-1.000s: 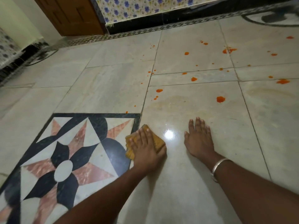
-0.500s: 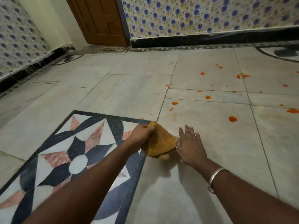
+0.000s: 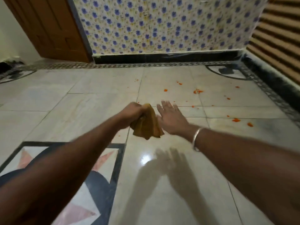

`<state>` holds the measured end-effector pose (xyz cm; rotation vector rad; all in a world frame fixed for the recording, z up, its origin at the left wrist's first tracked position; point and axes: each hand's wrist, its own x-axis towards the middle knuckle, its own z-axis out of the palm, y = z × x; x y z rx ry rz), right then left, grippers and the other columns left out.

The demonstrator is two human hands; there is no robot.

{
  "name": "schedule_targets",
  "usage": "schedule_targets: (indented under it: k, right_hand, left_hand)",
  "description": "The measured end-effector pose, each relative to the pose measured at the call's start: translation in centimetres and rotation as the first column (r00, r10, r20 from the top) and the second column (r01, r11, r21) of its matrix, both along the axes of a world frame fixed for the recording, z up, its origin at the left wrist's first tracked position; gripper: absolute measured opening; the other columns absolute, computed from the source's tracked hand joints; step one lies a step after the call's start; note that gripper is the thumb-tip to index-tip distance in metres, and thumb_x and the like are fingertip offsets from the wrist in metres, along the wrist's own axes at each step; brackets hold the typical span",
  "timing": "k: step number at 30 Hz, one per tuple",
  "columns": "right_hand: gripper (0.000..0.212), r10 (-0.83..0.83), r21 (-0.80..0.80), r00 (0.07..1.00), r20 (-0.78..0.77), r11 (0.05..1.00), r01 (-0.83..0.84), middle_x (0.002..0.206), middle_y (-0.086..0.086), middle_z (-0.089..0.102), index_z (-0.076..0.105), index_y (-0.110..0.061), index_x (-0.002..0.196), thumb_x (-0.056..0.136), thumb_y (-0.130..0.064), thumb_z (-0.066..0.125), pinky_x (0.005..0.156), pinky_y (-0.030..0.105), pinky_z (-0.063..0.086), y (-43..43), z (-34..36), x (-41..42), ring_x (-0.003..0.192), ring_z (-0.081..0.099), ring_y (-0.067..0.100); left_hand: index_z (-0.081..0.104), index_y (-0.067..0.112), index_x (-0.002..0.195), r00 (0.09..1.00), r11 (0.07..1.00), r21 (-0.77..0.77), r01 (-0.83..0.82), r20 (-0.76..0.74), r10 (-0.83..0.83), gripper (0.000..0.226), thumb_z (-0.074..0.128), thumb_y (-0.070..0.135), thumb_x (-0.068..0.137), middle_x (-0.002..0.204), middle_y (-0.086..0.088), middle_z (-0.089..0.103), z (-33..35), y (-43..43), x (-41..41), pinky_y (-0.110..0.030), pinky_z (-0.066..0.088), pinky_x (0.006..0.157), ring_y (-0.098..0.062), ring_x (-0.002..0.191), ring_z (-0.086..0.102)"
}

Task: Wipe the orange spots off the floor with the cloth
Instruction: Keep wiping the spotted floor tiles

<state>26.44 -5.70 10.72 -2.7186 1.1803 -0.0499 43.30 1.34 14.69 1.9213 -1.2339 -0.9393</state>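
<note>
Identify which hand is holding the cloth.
The left hand grips the bunched cloth, held above the floor; the right hand beside it is open, fingers spread, holding nothing.

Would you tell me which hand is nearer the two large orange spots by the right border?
Right. The right hand hovers open, left of those orange spots; the left hand, gripping the cloth, is farther left.

Home interior, prob. a hall or entry rm — polished marble floor (image 3: 48, 98) w/ star-pattern inlay (image 3: 84, 208), blue-flower wall tiles (image 3: 162, 25), black skirting (image 3: 162, 58), brown wooden door (image 3: 48, 26) at left — striped panelling (image 3: 279, 38) at right.
</note>
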Motion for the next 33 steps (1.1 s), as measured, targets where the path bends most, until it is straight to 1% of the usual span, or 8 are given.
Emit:
schedule_targets:
  k: [5, 8, 11, 15, 18, 25, 30, 33]
  right_hand:
    - [0.067, 0.110, -0.080, 0.994, 0.026, 0.991, -0.107, 0.172, 0.009, 0.003, 0.008, -0.019, 0.165, 0.109, -0.052, 0.025, 0.127, 0.043, 0.002, -6.0, 9.3, -1.2, 0.159, 0.001, 0.025]
    - [0.068, 0.138, 0.119, 0.967, 0.216, 0.979, -0.167, 0.172, 0.003, 0.008, 0.010, -0.028, 0.164, 0.107, -0.054, 0.035, 0.126, 0.044, 0.010, -8.6, 11.5, -2.0, 0.159, 0.005, 0.023]
    - [0.063, 0.071, 0.368, 0.887, 0.455, 0.892, -0.261, 0.168, -0.001, 0.023, 0.021, -0.038, 0.160, 0.105, -0.040, 0.052, 0.117, 0.044, 0.029, -9.7, 10.7, -2.6, 0.153, 0.023, 0.025]
    - [0.049, 0.012, 0.135, 0.777, 0.630, 0.983, -0.125, 0.139, -0.001, 0.047, 0.048, -0.034, 0.139, 0.094, -0.024, 0.066, 0.106, 0.044, 0.047, -9.7, 7.5, -4.0, 0.129, 0.043, 0.018]
    - [0.031, -0.125, 0.219, 0.645, 0.754, 0.974, -0.066, 0.115, -0.001, 0.052, 0.054, -0.029, 0.119, 0.094, -0.042, 0.065, 0.088, 0.038, 0.053, -8.6, 5.2, -6.0, 0.105, 0.052, 0.016]
    - [0.044, -0.343, 0.508, 0.723, 0.600, 0.861, -0.014, 0.095, 0.005, 0.059, 0.041, -0.027, 0.122, 0.090, -0.010, 0.067, 0.073, 0.049, 0.058, -10.9, 4.3, -12.2, 0.087, 0.065, 0.027]
    - [0.047, -0.056, 0.417, 0.955, 0.292, 0.906, -0.074, 0.113, 0.009, 0.052, 0.038, -0.039, 0.127, 0.097, -0.005, 0.053, 0.077, 0.048, 0.064, -13.1, 6.6, -16.8, 0.099, 0.062, 0.034]
    - [0.044, 0.016, 0.356, 1.000, -0.004, 0.934, -0.014, 0.121, 0.000, 0.040, 0.060, -0.039, 0.123, 0.098, -0.005, 0.048, 0.086, 0.033, 0.057, -14.8, 7.1, -18.0, 0.109, 0.051, 0.026]
  left_hand:
    - [0.065, 0.010, 0.114, 0.943, 0.997, -0.068, -0.026, -0.331, 0.002, 0.028, 0.049, 0.031, 0.105, 0.107, -0.013, 0.068, 6.8, -2.4, -0.7, -0.039, 0.062, 0.076, -0.029, 0.097, 0.070]
    - [0.063, 0.015, 0.122, 0.894, 0.994, -0.106, -0.035, -0.447, -0.016, 0.032, 0.046, 0.035, 0.104, 0.119, -0.013, 0.067, 8.4, -3.5, -1.6, -0.044, 0.061, 0.081, -0.031, 0.108, 0.069]
    - [0.062, 0.016, 0.123, 0.887, 0.996, -0.086, -0.013, -0.460, -0.028, 0.031, 0.048, 0.036, 0.103, 0.119, -0.014, 0.066, 8.3, -4.5, -2.9, -0.041, 0.061, 0.082, -0.031, 0.109, 0.069]
    - [0.062, 0.010, 0.122, 0.918, 0.998, -0.024, -0.058, -0.395, 0.044, 0.029, 0.054, 0.031, 0.105, 0.111, -0.014, 0.069, 6.2, -7.3, -5.5, -0.039, 0.059, 0.079, -0.028, 0.099, 0.070]
    - [0.064, 0.001, 0.120, 0.949, 0.993, -0.035, -0.109, -0.302, 0.093, 0.033, 0.053, 0.030, 0.108, 0.108, -0.019, 0.070, 4.8, -9.9, -7.8, -0.044, 0.060, 0.082, -0.032, 0.098, 0.070]
    - [0.069, 0.003, 0.086, 0.992, 0.994, -0.093, 0.060, -0.105, -0.069, 0.040, 0.059, 0.038, 0.104, 0.065, 0.001, 0.061, 1.7, -13.5, -12.6, -0.024, 0.046, 0.052, -0.012, 0.058, 0.057]
    - [0.071, 0.013, 0.107, 0.975, 0.979, -0.023, 0.203, 0.098, -0.200, 0.029, 0.065, 0.040, 0.100, 0.102, -0.011, 0.073, 1.7, -15.6, -12.7, -0.044, 0.063, 0.082, -0.028, 0.095, 0.071]
    - [0.068, 0.018, 0.111, 0.864, 0.935, 0.075, 0.348, 0.361, -0.351, 0.022, 0.065, 0.038, 0.101, 0.101, 0.001, 0.066, 2.7, -17.5, -13.2, -0.031, 0.055, 0.075, -0.020, 0.096, 0.064]
